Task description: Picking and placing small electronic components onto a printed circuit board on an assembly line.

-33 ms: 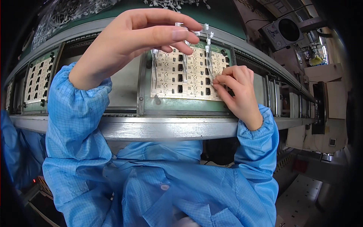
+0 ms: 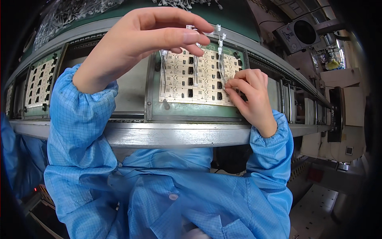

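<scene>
My left hand [image 2: 147, 40] is raised above the line, thumb and fingers pinched on a small bunch of white wired connectors [image 2: 193, 30] whose leads hang down. My right hand [image 2: 248, 93] rests on the right edge of a pale circuit board panel [image 2: 179, 81] that carries rows of small black parts. Its fingertips pinch the lower end of one thin white wired connector [image 2: 220, 55] standing up over the board. The panel lies in a green carrier frame [image 2: 153, 87] on the conveyor.
A metal conveyor rail [image 2: 167, 135] runs across in front of me. A second board panel [image 2: 39, 81] sits in a carrier at the left. Clear bags of small white parts [image 2: 67, 14] lie behind the line. A fan unit [image 2: 304, 32] and cardboard boxes [image 2: 338, 77] stand at the right.
</scene>
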Tool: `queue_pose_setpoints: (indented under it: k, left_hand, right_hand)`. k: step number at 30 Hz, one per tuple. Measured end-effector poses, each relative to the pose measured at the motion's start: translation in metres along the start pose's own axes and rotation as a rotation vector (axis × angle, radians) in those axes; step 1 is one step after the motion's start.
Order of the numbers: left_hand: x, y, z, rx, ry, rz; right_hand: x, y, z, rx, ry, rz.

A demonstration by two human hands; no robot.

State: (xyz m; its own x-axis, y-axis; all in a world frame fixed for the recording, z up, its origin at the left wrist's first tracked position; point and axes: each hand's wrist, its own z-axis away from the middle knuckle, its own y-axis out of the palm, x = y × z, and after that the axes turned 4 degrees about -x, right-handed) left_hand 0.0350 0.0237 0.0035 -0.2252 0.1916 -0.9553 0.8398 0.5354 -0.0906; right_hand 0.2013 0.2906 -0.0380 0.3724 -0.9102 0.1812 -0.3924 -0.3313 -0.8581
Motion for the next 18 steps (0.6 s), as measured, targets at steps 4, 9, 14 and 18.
queue_pose_setpoints:
  k: [4,9,14,18]
  left_hand:
    - [0.004,-0.003,0.001,-0.033,-0.020,-0.048]
    - [-0.006,0.010,0.001,-0.130,-0.154,0.113]
    - [0.010,0.002,-0.009,-0.102,-0.253,0.159]
    - [0.056,-0.010,-0.030,0.312,0.715,0.205]
  right_hand:
    - [-0.001,-0.003,-0.002,0.034,0.017,0.017]
    - [0.005,-0.004,-0.008,0.073,0.005,0.053]
    - [0.005,-0.006,-0.007,0.101,0.043,0.037]
    - [-0.002,-0.004,-0.010,0.138,0.064,-0.030]
